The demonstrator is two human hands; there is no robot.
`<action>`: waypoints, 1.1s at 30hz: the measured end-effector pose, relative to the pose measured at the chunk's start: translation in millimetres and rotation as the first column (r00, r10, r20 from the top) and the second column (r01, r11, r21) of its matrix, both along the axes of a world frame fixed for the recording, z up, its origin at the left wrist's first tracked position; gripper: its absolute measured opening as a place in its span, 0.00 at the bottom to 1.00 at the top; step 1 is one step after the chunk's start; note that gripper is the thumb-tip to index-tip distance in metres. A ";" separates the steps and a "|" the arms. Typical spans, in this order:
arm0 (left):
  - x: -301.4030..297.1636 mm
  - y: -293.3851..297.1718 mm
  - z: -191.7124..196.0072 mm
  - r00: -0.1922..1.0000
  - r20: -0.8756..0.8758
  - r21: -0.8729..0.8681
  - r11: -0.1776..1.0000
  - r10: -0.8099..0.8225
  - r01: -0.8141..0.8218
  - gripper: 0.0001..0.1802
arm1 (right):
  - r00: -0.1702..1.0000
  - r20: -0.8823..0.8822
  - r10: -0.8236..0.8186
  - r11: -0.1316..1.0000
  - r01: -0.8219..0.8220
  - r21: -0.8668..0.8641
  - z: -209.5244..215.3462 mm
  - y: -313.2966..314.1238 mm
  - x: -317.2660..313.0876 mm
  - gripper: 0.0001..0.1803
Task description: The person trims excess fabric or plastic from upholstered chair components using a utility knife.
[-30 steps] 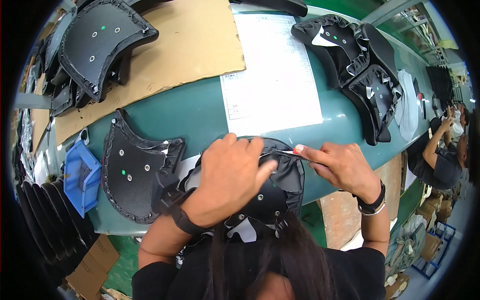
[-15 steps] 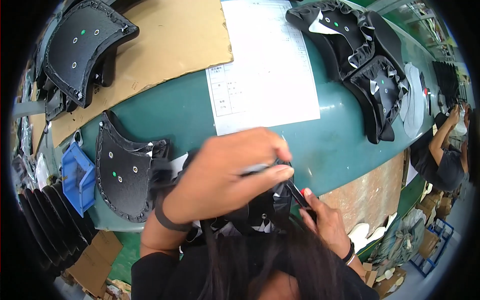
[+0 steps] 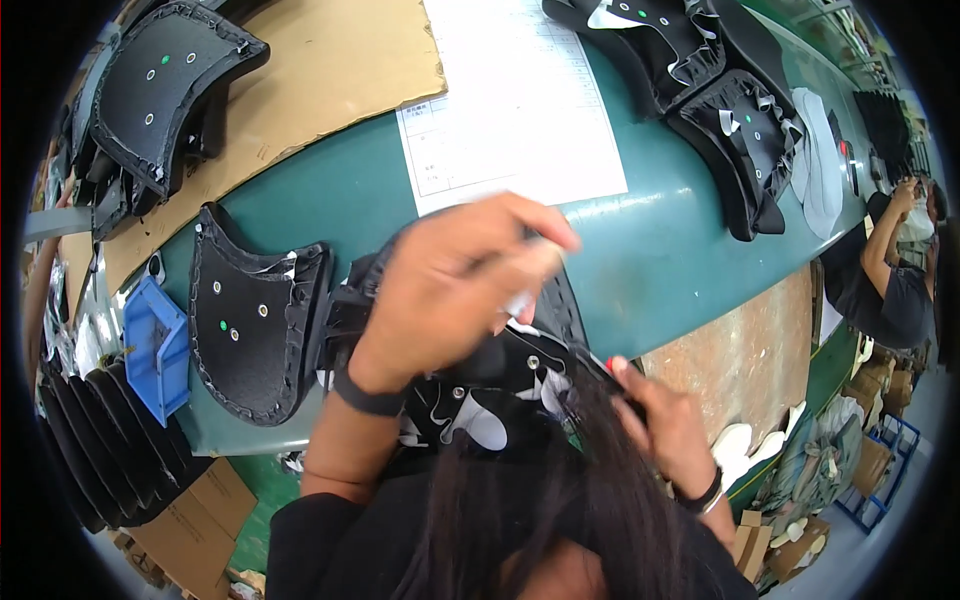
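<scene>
My left hand is closed and blurred by motion, above a black seat pad near my body. A small whitish bit shows by its fingers, but I cannot make out what they pinch. The pad has metal-ringed holes and loose black and white fabric edges; my hair hides part of it. At the pad's right side my right hand is closed around a slim dark tool with a red button. My thumb lies beside the button, and the hand and hair cover most of the tool.
A black curved pad and a blue bin lie at left. Upper left, stacked pads stand on cardboard. A paper sheet lies ahead; more pads are at right. Another person works far right.
My left hand has moved up and away from the tool, and more of the pad shows beneath it. My right hand stays near the pad's right side. The view has shifted slightly.
</scene>
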State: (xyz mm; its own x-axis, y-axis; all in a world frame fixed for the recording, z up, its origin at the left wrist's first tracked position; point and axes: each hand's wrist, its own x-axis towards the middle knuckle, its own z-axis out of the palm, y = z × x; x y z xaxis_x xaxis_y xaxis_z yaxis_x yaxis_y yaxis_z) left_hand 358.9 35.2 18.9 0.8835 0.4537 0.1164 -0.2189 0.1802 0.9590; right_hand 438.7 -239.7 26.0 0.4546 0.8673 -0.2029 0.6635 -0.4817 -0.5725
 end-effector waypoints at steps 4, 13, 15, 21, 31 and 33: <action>-11.2 -11.8 3.3 0.925 -0.373 0.877 0.350 0.068 0.328 0.14 | 0.974 0.141 0.176 0.981 -0.162 -0.108 19.2 40.5 43.4 0.28; -1.1 9.0 -27.5 0.986 0.159 0.008 0.999 0.051 -0.053 0.16 | 0.969 0.166 0.181 0.979 -0.161 -0.125 16.5 17.7 34.9 0.29; 1.7 11.6 -13.4 0.935 0.178 -0.539 0.825 0.308 -0.169 0.14 | 0.992 0.104 0.072 0.993 -0.062 -0.099 8.8 -4.5 17.6 0.30; 9.4 -9.9 -4.0 0.978 -0.207 0.764 0.617 -0.040 0.187 0.17 | 0.970 0.231 -0.070 0.997 0.075 -0.016 2.8 12.8 3.6 0.28; 27.7 -21.0 -35.0 0.945 -0.274 0.768 0.550 -0.179 0.327 0.19 | 0.983 0.011 -0.184 0.964 0.178 0.197 -26.4 25.4 0.4 0.28; 28.7 -19.2 -36.4 0.953 -0.236 0.648 0.700 -0.191 0.301 0.19 | 0.946 -0.050 -0.320 0.935 0.323 0.147 -28.8 29.6 -16.0 0.29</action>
State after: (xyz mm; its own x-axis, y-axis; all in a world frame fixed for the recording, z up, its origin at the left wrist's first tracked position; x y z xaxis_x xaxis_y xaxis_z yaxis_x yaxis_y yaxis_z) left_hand 387.6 16.0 -17.5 0.9832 0.0685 0.1694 -0.1144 -0.4919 0.8631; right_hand 422.7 -210.1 -2.8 0.7108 0.6969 -0.0957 0.4723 -0.5736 -0.6692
